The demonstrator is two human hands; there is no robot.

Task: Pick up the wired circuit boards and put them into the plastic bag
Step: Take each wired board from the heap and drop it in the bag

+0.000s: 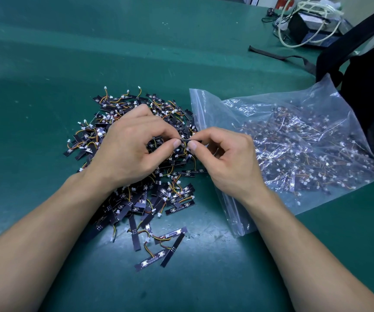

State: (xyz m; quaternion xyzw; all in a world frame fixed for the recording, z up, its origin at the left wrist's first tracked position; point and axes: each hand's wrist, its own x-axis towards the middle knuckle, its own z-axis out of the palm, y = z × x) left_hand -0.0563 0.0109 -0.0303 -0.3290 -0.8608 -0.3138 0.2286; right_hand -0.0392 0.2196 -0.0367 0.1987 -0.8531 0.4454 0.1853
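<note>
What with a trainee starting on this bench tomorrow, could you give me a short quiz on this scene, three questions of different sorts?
1. True or false: the plastic bag already holds bagged boards.
2. The left hand and right hand are: A) resting flat on the mat; B) together pinching one wired board; C) sealing the bag.
3. Fill the gap: the loose pile lies on the green mat to the person's ___ of the bag.

Key: 1 true; 2 B; 3 left.
</note>
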